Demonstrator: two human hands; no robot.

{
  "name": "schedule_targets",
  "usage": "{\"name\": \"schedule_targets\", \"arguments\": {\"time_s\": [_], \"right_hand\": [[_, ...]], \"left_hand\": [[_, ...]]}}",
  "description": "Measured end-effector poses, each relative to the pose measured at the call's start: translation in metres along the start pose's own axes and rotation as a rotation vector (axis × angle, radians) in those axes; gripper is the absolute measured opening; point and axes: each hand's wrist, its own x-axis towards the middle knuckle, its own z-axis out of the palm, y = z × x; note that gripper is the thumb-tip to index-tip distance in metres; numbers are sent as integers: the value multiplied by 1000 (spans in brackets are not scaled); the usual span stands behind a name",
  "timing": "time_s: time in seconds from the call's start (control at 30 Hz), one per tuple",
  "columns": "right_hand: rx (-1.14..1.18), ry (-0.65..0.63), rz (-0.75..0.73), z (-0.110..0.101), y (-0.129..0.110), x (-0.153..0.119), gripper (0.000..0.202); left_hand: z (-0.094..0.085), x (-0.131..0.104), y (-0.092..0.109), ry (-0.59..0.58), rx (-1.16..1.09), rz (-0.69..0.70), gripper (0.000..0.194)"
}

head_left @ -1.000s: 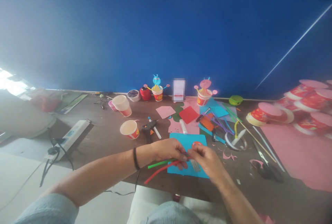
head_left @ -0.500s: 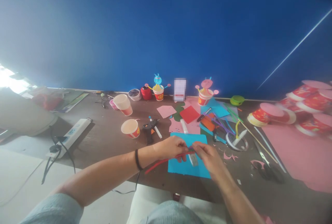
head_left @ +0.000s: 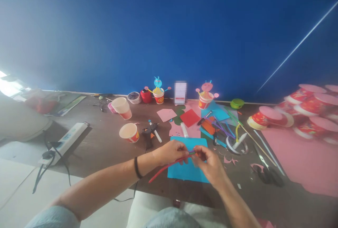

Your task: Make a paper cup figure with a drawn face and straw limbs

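From my head camera, my left hand [head_left: 171,151] is closed around a long red strip [head_left: 161,172], whose loose end slants out to the left and near side. My right hand [head_left: 211,162] has its fingertips curled at the strip's right end; I cannot tell whether they pinch it. Both hands are over a blue sheet [head_left: 183,175] on the brown table [head_left: 101,140]. Scissors [head_left: 263,161] lie well to the right.
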Motion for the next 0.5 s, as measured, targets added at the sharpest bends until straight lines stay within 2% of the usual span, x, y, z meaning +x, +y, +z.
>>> {"name": "schedule_targets", "arguments": {"time_s": [0.27,0.5], "right_hand": [[-3,-16,-50,-1,-8,-1,12],[-13,-28,-43,2,-9,-6,14]], "left_hand": [[2,-4,7,124,267,45,16],[10,-6,5,160,371,96,12]]}}
